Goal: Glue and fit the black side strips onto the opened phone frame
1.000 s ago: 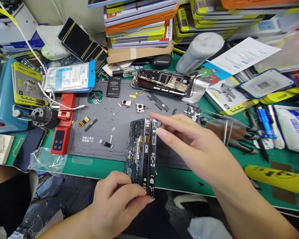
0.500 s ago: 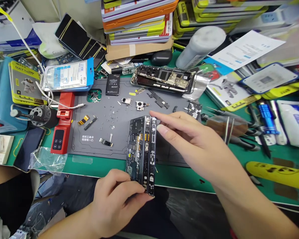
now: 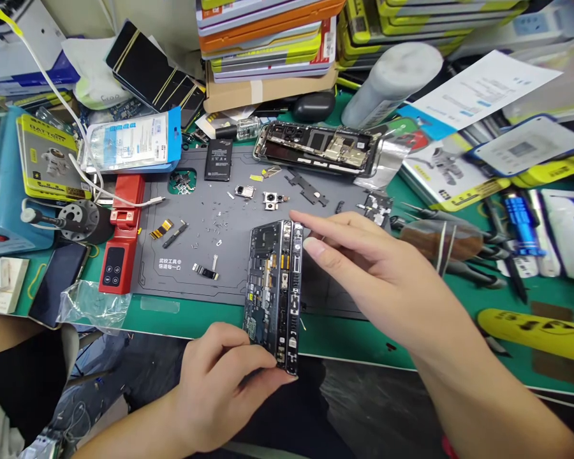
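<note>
An opened phone stands tilted on its edge above the front of the bench, its circuit board and inner side facing left. Two frame layers show along its right side. My left hand pinches the lower end between thumb and fingers. At the upper end, my right hand holds the top corner, with the index fingertip on it and the thumb by the side edge. The other right fingers are partly hidden. Behind the phone, a grey work mat carries camera modules, small screws and flex cables.
Another opened phone lies at the mat's back edge beside a battery. A red device stands left. Tweezers, pliers and a blue screwdriver lie right. Stacked boxes and a grey-white cylinder stand behind.
The view has shifted very slightly. Both hands keep nearly the same hold on the phone, which stays almost at the same tilt.
</note>
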Available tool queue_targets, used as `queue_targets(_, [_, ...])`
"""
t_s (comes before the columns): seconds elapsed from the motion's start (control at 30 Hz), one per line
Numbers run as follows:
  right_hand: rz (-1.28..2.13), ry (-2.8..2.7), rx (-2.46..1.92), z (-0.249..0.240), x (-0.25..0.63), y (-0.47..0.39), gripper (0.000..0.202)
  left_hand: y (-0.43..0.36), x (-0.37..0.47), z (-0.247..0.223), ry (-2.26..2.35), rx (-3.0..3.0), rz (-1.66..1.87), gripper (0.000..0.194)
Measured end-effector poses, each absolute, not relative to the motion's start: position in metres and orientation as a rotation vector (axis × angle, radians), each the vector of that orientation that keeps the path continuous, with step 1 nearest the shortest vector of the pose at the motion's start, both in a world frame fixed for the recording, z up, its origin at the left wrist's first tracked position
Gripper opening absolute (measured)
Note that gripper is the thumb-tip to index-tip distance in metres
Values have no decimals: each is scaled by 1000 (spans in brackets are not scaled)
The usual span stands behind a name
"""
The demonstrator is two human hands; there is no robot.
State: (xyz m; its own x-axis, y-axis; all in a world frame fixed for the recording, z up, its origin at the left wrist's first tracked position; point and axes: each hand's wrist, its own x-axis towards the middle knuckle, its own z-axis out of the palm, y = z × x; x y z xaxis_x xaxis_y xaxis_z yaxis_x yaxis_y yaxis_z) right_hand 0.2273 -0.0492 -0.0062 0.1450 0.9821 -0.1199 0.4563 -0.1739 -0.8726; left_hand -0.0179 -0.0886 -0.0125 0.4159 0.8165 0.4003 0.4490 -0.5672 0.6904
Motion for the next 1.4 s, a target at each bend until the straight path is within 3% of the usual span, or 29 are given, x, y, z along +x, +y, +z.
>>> queue_targets(1.4, [848,-1417,-1724,-7,227,-57,40,-90,-15,-18,1018,2171,1039,18])
